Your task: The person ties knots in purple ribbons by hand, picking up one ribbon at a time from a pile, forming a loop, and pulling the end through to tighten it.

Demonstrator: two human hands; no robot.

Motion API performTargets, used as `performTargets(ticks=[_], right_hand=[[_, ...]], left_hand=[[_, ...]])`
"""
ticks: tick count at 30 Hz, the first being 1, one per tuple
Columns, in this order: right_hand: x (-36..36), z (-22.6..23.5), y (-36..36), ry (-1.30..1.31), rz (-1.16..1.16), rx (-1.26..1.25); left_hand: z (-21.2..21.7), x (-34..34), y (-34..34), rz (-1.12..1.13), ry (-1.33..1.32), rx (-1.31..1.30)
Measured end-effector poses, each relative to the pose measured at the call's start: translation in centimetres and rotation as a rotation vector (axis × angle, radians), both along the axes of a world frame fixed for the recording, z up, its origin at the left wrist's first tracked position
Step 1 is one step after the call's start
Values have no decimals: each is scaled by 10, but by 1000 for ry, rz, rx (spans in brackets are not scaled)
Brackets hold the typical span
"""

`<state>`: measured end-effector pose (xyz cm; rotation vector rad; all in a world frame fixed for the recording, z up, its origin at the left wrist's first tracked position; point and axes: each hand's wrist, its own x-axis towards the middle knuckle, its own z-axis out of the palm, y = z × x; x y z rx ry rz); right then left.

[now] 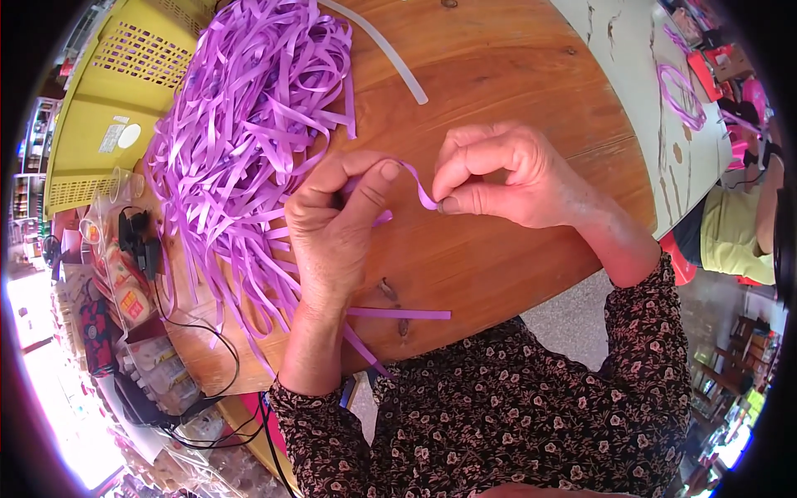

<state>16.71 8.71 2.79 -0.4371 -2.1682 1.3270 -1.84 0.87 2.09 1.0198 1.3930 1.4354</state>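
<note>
A purple ribbon [425, 199] is stretched in a short curve between my two hands, above the wooden table. My left hand [342, 207] is closed, its thumb pressing the ribbon against the curled fingers. Thumb and fingertips of my right hand [506, 176] pinch the ribbon's other visible part. Just left of my left hand lies a big tangled heap of purple ribbons [241, 116]. Loose strands run from it under my left wrist, and one flat ribbon end [407, 314] rests on the table to the right of that wrist.
A yellow perforated plastic basket [124, 79] stands at the far left beside the heap. A translucent whitish strip [390, 58] lies on the wooden table [515, 83]. On the right is a white marbled surface [614, 58] with a purple loop [682, 98]. Black cables [237, 357] hang at the left edge.
</note>
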Motion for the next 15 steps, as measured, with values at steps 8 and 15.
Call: performTargets(ticks=[8, 15], right_hand=[[3, -6, 2, -209, -114, -58], [6, -3, 7, -213, -104, 175]], left_hand=[[-2, -4, 2, 76, -83, -90], [-5, -9, 3, 97, 202, 158]])
